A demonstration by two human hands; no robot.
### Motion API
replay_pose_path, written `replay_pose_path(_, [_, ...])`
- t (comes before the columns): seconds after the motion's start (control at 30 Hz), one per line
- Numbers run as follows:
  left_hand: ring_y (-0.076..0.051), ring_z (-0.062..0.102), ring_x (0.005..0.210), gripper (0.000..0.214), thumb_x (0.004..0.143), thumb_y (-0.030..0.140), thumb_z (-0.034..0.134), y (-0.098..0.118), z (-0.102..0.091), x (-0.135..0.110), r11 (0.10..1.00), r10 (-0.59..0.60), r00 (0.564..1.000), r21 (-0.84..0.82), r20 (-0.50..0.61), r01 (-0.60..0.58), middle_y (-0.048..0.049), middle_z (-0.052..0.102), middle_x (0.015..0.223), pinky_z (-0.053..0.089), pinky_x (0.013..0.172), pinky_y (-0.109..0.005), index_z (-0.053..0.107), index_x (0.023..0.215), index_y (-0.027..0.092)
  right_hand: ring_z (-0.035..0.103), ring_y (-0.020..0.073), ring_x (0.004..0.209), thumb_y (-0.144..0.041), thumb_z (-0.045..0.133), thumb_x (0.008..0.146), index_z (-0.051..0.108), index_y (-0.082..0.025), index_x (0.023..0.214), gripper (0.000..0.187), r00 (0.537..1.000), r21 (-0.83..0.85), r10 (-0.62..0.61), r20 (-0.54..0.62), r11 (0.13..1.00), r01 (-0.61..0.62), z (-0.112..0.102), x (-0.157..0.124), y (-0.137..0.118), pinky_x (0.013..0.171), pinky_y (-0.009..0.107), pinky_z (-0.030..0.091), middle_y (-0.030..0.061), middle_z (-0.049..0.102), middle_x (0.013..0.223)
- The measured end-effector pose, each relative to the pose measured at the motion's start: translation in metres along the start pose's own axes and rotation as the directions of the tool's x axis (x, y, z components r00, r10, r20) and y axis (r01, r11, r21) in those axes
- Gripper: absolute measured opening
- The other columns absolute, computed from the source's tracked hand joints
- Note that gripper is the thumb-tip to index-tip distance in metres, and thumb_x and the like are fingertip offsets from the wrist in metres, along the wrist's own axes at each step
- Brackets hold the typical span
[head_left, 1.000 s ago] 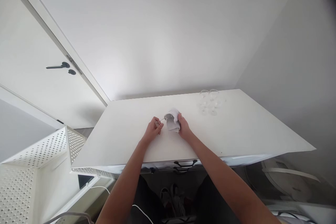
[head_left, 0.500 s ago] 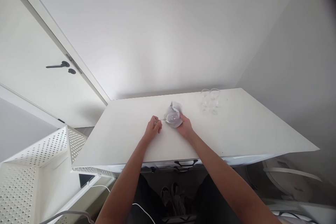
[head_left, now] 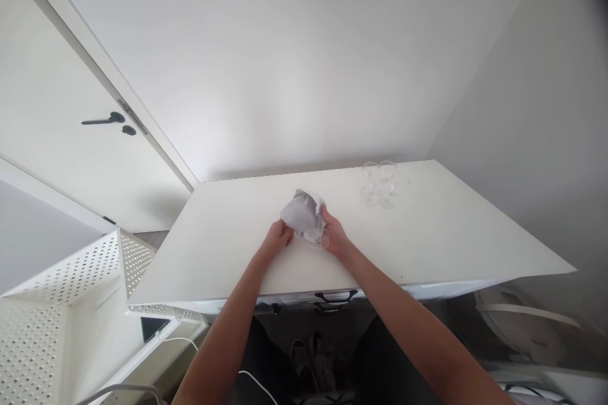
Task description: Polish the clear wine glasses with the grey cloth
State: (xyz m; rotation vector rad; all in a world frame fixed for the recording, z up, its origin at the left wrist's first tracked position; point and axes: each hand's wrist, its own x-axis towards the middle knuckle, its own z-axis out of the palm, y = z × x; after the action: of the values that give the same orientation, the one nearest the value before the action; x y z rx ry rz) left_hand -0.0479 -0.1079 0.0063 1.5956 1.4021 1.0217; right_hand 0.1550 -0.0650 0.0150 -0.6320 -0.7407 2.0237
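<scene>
In the head view, a clear stemmed glass (head_left: 314,238) lies sideways between my hands, its open rim toward the right. My left hand (head_left: 278,235) is closed at the foot end of the stem, which is partly hidden by its fingers. A light grey cloth (head_left: 303,212) drapes over the stem and part of the bowl. Gripping the cloth's right edge, my right hand (head_left: 335,234) is also close behind the glass rim. Both hands are just above the white cabinet top (head_left: 232,253).
Several clear stemmed glasses (head_left: 380,185) stand upright at the back right of the cabinet top, near the wall. Black drawer handles (head_left: 336,297) sit below the front edge. At left are a door with a black handle (head_left: 103,119) and a white perforated shelf unit (head_left: 95,266).
The cloth has shifted left and now covers the stem and much of the bowl. The glass has come nearer to me, with its rim out in front of my right hand.
</scene>
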Motion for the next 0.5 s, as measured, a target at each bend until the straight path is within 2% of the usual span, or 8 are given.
replay_pose_path(0.1, [-0.010,0.046,0.048,0.017,0.094,0.034,0.047,0.002,-0.001,0.002,0.995,-0.009,0.988,-0.097,-0.151,-0.006,0.0062,0.049,0.055,0.040,0.054,-0.025,0.047,0.083,0.021,0.067,0.0280,0.110,-0.063,0.062,0.091,0.070,-0.021,0.120,0.051,0.999,0.000,-0.030,0.034,1.000,0.030,0.005,-0.002,0.001,0.086,0.038,0.058,0.0094,0.075,0.107])
replay_pose_path(0.2, [-0.010,0.050,0.048,0.023,0.096,0.041,0.045,0.004,-0.003,0.003,0.971,-0.077,0.959,-0.237,-0.272,0.011,0.0048,0.049,0.065,0.043,0.049,-0.024,0.045,0.083,0.022,0.064,0.0244,0.111,-0.055,0.063,0.093,0.066,-0.023,0.126,0.047,0.992,-0.044,-0.045,0.115,0.998,0.051,0.010,-0.005,0.002,0.088,0.035,0.055,0.0071,0.072,0.118])
replay_pose_path(0.37, [-0.011,0.050,0.061,0.033,0.099,0.047,0.042,0.004,-0.006,0.003,0.972,-0.152,0.870,-0.228,-0.469,0.047,0.0001,0.050,0.076,0.046,0.049,-0.023,0.044,0.079,0.021,0.065,0.0248,0.093,-0.043,0.073,0.087,0.055,-0.027,0.137,0.055,0.961,-0.131,0.018,0.275,0.991,0.019,0.013,-0.009,0.007,0.076,0.039,0.054,0.0079,0.070,0.114])
replay_pose_path(0.43, [-0.012,0.049,0.066,0.033,0.098,0.047,0.044,0.004,-0.006,0.003,0.977,-0.164,0.852,-0.200,-0.496,0.072,-0.0004,0.050,0.077,0.047,0.052,-0.022,0.044,0.078,0.021,0.064,0.0237,0.084,-0.044,0.075,0.085,0.052,-0.028,0.137,0.059,0.956,-0.173,0.035,0.291,0.985,0.016,0.014,-0.008,0.010,0.069,0.038,0.052,0.0077,0.069,0.107])
replay_pose_path(0.5, [-0.013,0.050,0.069,0.032,0.097,0.050,0.047,0.004,-0.005,0.003,0.982,-0.146,0.886,-0.171,-0.439,0.076,-0.0004,0.051,0.079,0.049,0.054,-0.022,0.046,0.082,0.022,0.061,0.0210,0.078,-0.051,0.073,0.087,0.052,-0.027,0.135,0.057,0.962,-0.219,0.036,0.271,0.975,0.025,0.015,-0.007,0.012,0.066,0.035,0.048,0.0065,0.067,0.099])
